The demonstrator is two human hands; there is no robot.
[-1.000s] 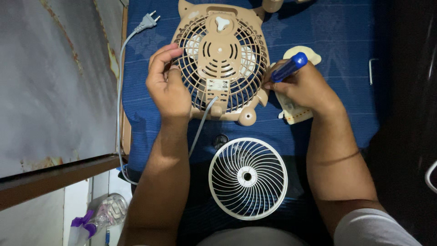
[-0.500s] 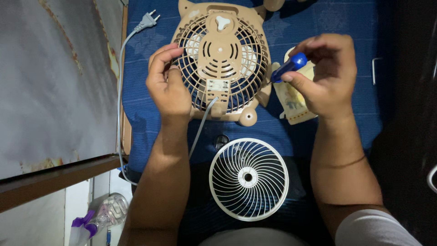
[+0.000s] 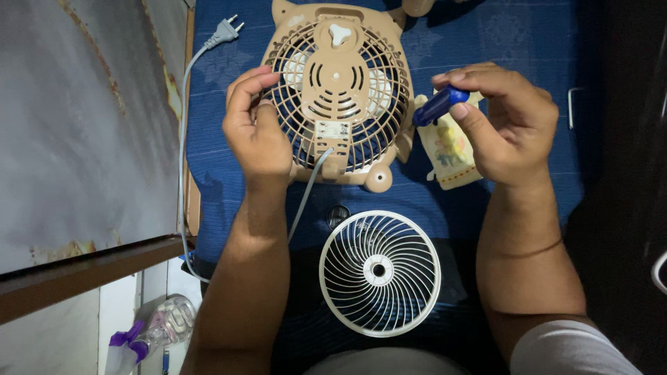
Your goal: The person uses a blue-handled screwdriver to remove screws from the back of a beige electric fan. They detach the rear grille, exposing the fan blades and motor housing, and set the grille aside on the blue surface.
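Here, right hand (image 3: 511, 128) closed around a blue-handled screwdriver (image 3: 440, 104), thumb and fingertips pinched at the handle's butt end, shaft angled down toward the right rim of the fan housing (image 3: 338, 90) (tip hidden behind the rim, contact not clear). Left hand (image 3: 256, 128) curled on the left edge of that housing, fingers hooked over the grille bars, thumb alongside, steadying rather than lifting. Housing: beige plastic, lying grille-up on a blue cloth (image 3: 521, 42), pale blades visible through the bars. Probably light and fairly stiff overall, but thin grille ribs likely to flex or snap under a hard squeeze; outer rim and the solid centre hub look the safer places to hold. Screwdriver handle smooth and round, likely to roll if set down loose. Grey cord (image 3: 306, 194) running out of the housing's lower edge, looping off the left side and back up to a plug (image 3: 227, 29) lying on the cloth. White round grille (image 3: 379, 272) lying apart, nearer the body, just below a small dark round part (image 3: 338, 214). Pale printed pouch (image 3: 448, 149) beside the housing under the right hand (contents not visible). Clear plastic bottle (image 3: 163, 323) with purple wrapping down on the floor at lower left; contents not readable. Rusty grey panel (image 3: 83, 125) along the left.
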